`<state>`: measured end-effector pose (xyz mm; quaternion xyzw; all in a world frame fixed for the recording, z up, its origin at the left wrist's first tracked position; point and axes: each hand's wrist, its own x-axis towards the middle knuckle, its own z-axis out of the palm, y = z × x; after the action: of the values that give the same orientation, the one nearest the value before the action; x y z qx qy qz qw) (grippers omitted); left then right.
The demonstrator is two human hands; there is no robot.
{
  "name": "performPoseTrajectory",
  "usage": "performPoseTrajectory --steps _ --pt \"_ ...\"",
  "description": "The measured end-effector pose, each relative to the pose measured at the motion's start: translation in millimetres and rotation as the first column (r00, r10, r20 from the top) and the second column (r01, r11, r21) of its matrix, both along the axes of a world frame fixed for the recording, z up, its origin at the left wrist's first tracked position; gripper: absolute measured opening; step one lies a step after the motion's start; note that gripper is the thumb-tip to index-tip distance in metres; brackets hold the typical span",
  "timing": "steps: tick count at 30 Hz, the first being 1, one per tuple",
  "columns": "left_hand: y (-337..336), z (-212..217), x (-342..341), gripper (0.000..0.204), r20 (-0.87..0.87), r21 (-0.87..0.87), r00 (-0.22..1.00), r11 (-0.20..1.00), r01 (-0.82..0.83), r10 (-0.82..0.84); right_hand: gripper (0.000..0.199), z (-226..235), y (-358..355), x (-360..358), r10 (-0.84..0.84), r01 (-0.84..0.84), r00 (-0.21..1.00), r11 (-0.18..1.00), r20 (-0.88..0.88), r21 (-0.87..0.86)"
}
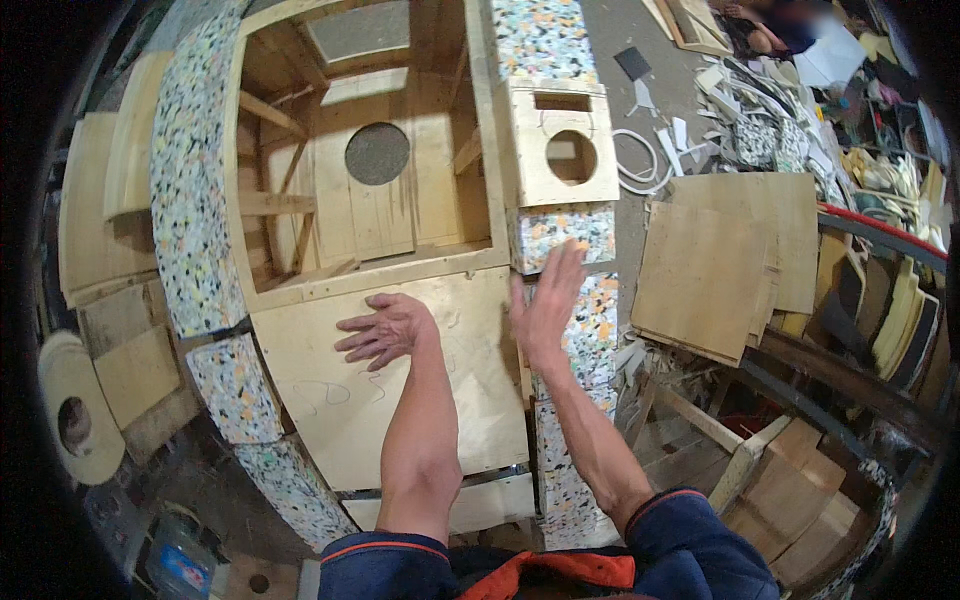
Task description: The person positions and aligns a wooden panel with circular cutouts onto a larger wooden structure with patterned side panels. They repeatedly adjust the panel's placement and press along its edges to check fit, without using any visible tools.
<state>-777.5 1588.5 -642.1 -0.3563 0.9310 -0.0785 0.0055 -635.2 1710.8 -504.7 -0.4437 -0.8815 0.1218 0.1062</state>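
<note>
A large wooden frame (262, 222) made of plywood and battens stands in front of me, its upper part open and its lower part covered by a pale plywood panel (330, 425) with pencil marks. Fingers spread, my left hand (388, 328) is over the upper part of that panel and holds nothing. My right hand (548, 308) is stretched out flat at the frame's right edge, next to a speckled foam block (590, 232); whether it touches the foam I cannot tell. Above it, a small wooden box (530, 180) with a round hole and a slot sits by the foam.
Speckled foam strips (192, 180) line the frame's left side. Plywood sheets (700, 275) are stacked at the right, near foam scraps (770, 140) and a white hose ring (655, 180). A person (790, 25) is at the far right. A plastic bottle (180, 560) stands lower left.
</note>
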Motion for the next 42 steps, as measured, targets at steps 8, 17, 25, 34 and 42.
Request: performPoseTrajectory --steps 8,17,25,34,42 --pt "9 19 -6 0.082 0.018 0.1 0.999 0.994 -0.034 0.033 0.086 -55 -140 22 0.394 -0.399 0.914 0.836 -0.093 -0.378" --pt "8 29 -4 0.085 -0.04 0.194 0.999 0.981 0.01 -0.002 0.094 -83 -151 29 0.411 -0.39 0.91 0.892 0.053 -0.227" --pt "3 45 0 0.088 0.005 0.302 0.999 0.953 0.031 -0.034 0.096 -80 -151 27 0.375 -0.368 0.927 0.91 0.0 -0.19" --pt "-182 54 28 0.06 -0.438 0.398 0.768 0.665 0.632 -0.467 0.091 -61 -160 21 0.307 -0.323 0.944 0.936 -0.123 -0.14" --pt "-290 25 -26 0.071 -0.371 0.213 0.701 0.678 0.703 -0.61 0.091 -71 -165 24 0.326 -0.332 0.941 0.941 -0.094 -0.062"
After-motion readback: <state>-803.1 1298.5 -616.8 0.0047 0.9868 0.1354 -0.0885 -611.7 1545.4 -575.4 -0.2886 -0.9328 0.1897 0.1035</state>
